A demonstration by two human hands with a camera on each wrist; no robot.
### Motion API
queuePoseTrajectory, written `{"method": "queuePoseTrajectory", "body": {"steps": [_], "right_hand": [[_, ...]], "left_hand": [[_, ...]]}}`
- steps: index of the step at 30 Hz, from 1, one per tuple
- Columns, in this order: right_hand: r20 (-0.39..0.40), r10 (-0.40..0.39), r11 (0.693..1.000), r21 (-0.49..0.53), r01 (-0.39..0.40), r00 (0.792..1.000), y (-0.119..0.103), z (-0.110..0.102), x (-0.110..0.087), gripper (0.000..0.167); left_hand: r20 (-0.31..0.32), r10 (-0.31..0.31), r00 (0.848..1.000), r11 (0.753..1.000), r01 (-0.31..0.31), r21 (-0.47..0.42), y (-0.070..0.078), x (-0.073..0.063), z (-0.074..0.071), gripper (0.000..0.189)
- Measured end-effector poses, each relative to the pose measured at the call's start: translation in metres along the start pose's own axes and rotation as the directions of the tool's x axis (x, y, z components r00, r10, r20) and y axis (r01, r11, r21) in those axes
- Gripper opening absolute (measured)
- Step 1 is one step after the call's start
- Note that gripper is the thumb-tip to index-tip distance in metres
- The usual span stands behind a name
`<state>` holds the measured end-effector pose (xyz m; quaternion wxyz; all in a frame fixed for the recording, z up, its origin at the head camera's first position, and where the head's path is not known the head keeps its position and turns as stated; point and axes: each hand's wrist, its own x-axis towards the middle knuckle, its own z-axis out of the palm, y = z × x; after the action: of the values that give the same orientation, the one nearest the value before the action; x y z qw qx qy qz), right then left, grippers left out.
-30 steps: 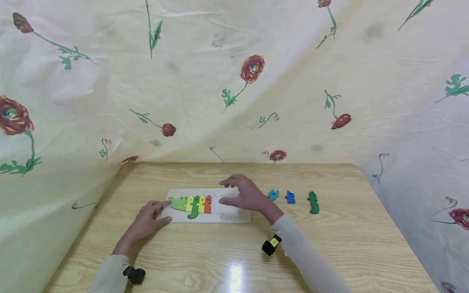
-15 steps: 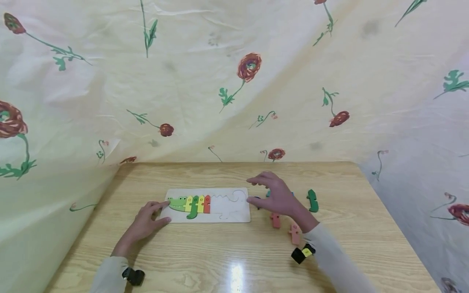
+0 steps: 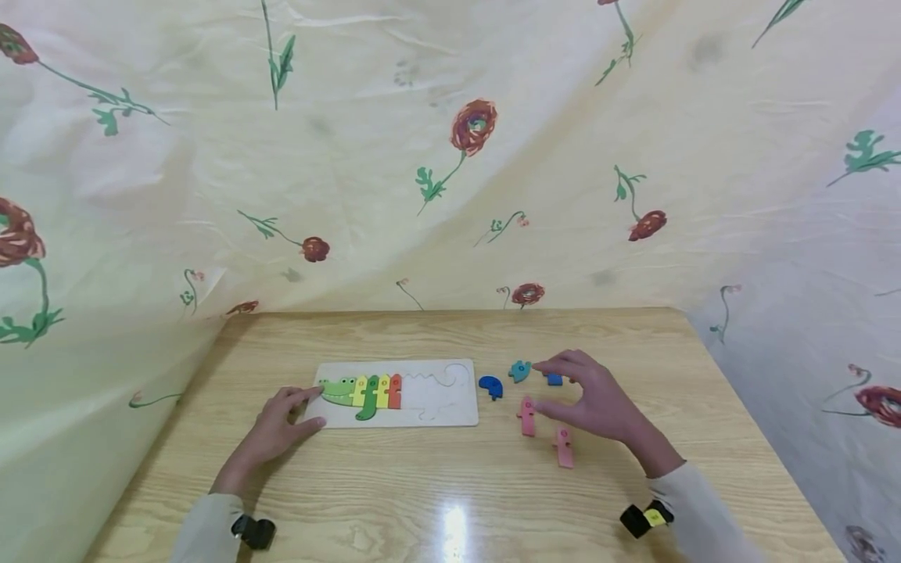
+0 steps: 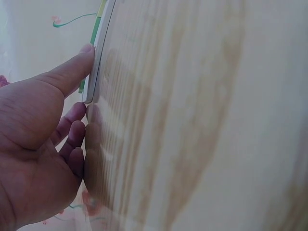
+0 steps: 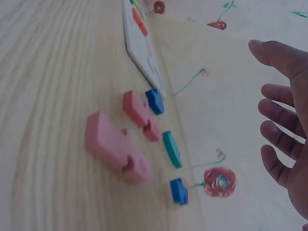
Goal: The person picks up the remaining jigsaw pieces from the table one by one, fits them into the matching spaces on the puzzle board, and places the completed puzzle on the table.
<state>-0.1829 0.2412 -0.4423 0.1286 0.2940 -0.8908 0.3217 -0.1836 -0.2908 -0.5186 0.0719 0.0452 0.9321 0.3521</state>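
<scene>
A white puzzle board (image 3: 457, 413) lies on the table in the head view. Its left part bears a green crocodile head (image 3: 339, 392) and yellow, green and orange-red body pieces; outlines show on the bare right part. My left hand (image 3: 276, 428) rests at the board's left end, thumb and fingers touching its edge. Over the loose pieces hovers my right hand (image 3: 598, 400), thumb and fingers spread, holding nothing. Near its fingertips are a teal piece (image 3: 520, 371), a blue piece (image 3: 554, 380) and a pink piece (image 3: 527, 418). The dark green piece seen earlier is hidden behind this hand.
Another pink piece (image 3: 564, 448) lies nearer the front. A dark blue curved piece (image 3: 491, 387) sits just right of the board. Flowered cloth (image 3: 394, 156) hangs behind the wooden table (image 3: 394, 500) and at both sides.
My right hand has moved right, from above the board to over the loose pieces, uncovering the pink and dark blue ones. The left hand stays at the board's edge.
</scene>
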Motion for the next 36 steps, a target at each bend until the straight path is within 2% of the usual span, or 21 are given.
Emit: {"method": "queuePoseTrajectory", "body": {"steps": [6,14,23,26,32,36], "right_hand": [[0.033,0.055,0.998,0.009,-0.056,0.998,0.013,-0.003,-0.024,0.049],[0.119,0.157,0.987,0.007,-0.159,0.98,0.022,0.0,-0.047,0.053],[0.234,0.253,0.967,-0.028,-0.254,0.939,0.022,0.004,-0.059,0.062],[0.245,0.286,0.958,-0.051,-0.282,0.927,0.023,0.006,-0.063,0.067],[0.248,0.302,0.953,-0.082,-0.291,0.921,0.026,0.008,-0.07,0.073],[0.27,0.325,0.946,-0.096,-0.31,0.906,0.028,0.01,-0.072,0.076]], "left_hand": [[0.005,-0.01,1.0,1.0,0.01,-0.001,-0.001,0.0,0.0,0.064],[0.003,-0.016,1.0,1.0,0.016,-0.003,-0.001,0.001,0.001,0.064],[0.0,-0.019,1.0,1.0,0.019,0.004,-0.002,0.0,0.001,0.064],[0.0,-0.014,1.0,1.0,0.014,0.002,-0.001,0.0,0.001,0.064],[0.002,-0.013,1.0,1.0,0.013,-0.003,-0.002,0.0,0.002,0.064],[0.006,-0.017,1.0,1.0,0.017,-0.007,-0.002,0.0,0.001,0.064]]}}
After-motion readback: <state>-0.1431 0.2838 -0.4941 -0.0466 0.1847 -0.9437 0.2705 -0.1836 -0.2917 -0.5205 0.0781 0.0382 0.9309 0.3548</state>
